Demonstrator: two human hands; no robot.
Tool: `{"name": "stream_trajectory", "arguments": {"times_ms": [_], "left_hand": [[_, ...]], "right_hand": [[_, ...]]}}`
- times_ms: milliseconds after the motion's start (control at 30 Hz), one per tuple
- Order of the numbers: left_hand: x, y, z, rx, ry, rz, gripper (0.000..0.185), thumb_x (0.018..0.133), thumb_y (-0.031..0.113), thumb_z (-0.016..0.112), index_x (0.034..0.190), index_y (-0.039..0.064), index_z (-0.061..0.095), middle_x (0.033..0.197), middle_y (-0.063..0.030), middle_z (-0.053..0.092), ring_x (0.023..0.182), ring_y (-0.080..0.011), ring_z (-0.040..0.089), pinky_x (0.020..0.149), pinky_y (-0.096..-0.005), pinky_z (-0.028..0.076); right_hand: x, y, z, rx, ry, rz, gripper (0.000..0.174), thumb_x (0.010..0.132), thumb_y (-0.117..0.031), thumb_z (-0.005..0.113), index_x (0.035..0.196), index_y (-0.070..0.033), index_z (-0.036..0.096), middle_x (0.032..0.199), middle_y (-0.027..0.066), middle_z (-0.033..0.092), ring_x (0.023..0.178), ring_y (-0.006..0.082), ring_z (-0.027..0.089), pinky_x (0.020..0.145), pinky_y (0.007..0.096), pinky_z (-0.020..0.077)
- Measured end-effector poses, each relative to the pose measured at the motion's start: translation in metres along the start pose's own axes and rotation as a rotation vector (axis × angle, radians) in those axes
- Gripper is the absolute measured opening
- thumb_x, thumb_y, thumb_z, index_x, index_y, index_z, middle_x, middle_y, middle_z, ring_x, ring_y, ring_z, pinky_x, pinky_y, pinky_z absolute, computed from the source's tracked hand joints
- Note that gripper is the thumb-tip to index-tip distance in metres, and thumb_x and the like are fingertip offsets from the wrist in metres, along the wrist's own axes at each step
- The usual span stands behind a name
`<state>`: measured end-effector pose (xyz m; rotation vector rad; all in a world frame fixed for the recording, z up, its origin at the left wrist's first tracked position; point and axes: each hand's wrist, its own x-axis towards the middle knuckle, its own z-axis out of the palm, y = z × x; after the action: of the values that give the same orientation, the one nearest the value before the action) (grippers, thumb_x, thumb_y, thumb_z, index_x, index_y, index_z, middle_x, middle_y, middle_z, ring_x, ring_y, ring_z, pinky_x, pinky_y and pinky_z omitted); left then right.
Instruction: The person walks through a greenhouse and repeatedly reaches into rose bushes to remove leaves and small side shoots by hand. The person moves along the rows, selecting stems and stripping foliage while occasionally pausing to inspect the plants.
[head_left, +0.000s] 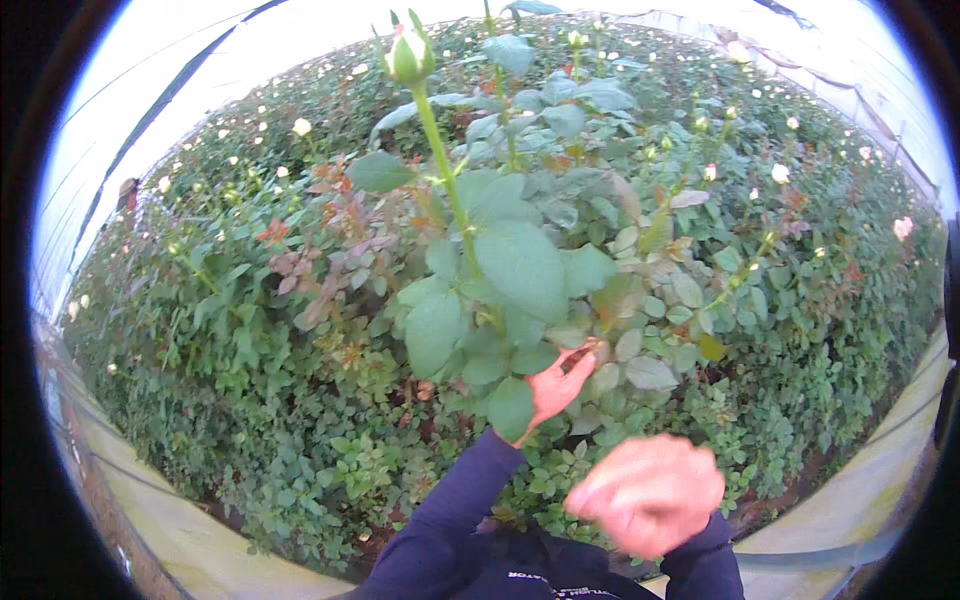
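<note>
A tall rose stem (447, 176) with a pale bud (409, 58) at its top rises close before me. Its broad green leaves (517, 266) partly cover my left hand (556, 390), which reaches into the rose bush. The thumb and a finger of that hand come near each other by some small leaves; whether they pinch anything is unclear. Lower and to the right, my right hand (649, 491) is raised in front of my body, blurred, its fingers curled. Anything inside it is hidden.
Dense rose bushes (300, 420) fill the bed, with several pale blooms (780, 173) farther back. Pale paths (180, 525) run along both sides. White plastic sheeting (150, 60) forms the greenhouse cover. Someone in a hat (128, 193) stands far left.
</note>
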<state>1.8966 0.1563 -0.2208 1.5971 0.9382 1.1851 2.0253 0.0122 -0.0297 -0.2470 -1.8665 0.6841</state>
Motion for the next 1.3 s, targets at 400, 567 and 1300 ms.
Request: {"name": "stream_trajectory", "arguments": {"times_ms": [400,567,1300], "left_hand": [[-0.071,0.045,-0.028,0.349,0.097,0.264,0.038,0.091,0.01,0.07,0.127,0.001,0.062,0.121,-0.0177,0.066,0.105,-0.0253,0.066,0.086,-0.0363,0.054],[-0.131,0.069,-0.103,0.169,-0.096,0.005,0.013,0.092,0.01,0.068,0.099,-0.001,0.072,0.086,-0.0078,0.073,0.077,-0.0127,0.067,0.07,-0.0291,0.054],[0.085,0.065,-0.403,0.557,0.269,0.127,0.03,0.088,0.01,0.071,0.115,0.0,0.068,0.112,-0.0082,0.069,0.086,-0.0131,0.065,0.076,-0.0316,0.053]], "right_hand": [[0.027,-0.018,0.063,0.717,-0.314,-0.102,0.019,0.09,-0.018,0.067,0.091,0.0,0.073,0.08,0.013,0.072,0.068,0.0254,0.07,0.063,0.0356,0.0559],[0.032,-0.013,0.065,0.642,-0.411,-0.09,0.018,0.09,-0.018,0.067,0.09,-0.001,0.073,0.08,0.0114,0.072,0.067,0.0238,0.069,0.06,0.0351,0.0545],[0.008,0.133,0.186,0.06,-0.251,0.729,0.022,0.096,-0.013,0.065,0.113,0.0,0.069,0.1,0.0116,0.073,0.089,0.0197,0.071,0.079,0.0309,0.0553]]}}
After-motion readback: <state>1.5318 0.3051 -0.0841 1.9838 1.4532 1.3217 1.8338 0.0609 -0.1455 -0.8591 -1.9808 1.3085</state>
